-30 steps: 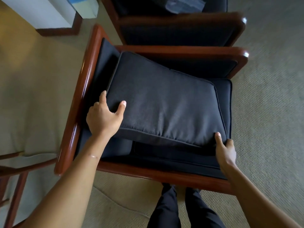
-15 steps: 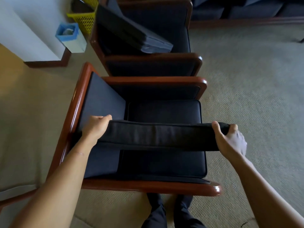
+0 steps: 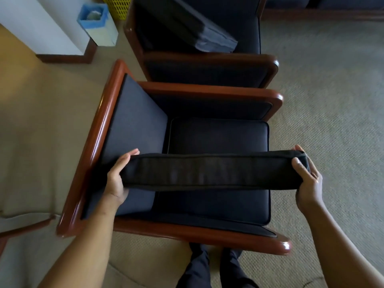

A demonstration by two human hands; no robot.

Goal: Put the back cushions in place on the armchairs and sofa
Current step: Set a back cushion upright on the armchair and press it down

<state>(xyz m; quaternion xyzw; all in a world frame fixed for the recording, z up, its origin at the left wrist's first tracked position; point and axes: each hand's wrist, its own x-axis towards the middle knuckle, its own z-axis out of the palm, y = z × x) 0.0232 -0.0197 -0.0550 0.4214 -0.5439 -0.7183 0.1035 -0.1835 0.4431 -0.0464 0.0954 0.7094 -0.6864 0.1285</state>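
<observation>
A: Where is the back cushion (image 3: pixel 209 172) at this moment?

B: It is up in the air above the seat cushion (image 3: pixel 218 138) of the near armchair (image 3: pixel 93 142), turned edge-on to the camera so that only its long narrow side shows. It runs across the chair from the padded backrest (image 3: pixel 135 121) on the left to just past the seat's open front on the right.

A: And how are the hands holding it?

B: One at each end. The left hand (image 3: pixel 117 179) is closed over the left end, fingers curled across the top edge and thumb below. The right hand (image 3: pixel 307 179) clamps the right end, thumb on the near face and fingers wrapped around behind. Both grips are firmly closed on the cushion.

A: Is it touching the chair at all?

B: I cannot tell whether the left end brushes the backrest; the rest hangs clear of the seat.

A: What else is around?

B: A second armchair (image 3: pixel 207 67) stands just beyond the first, with another dark cushion (image 3: pixel 191 26) lying tilted in it. Farther left, by the wall, sit a blue-lined bin (image 3: pixel 99 23) and a yellow basket (image 3: pixel 118 6). The floor is beige carpet (image 3: pixel 332 100), and the person's dark trouser legs (image 3: pixel 214 267) show at the bottom.
</observation>
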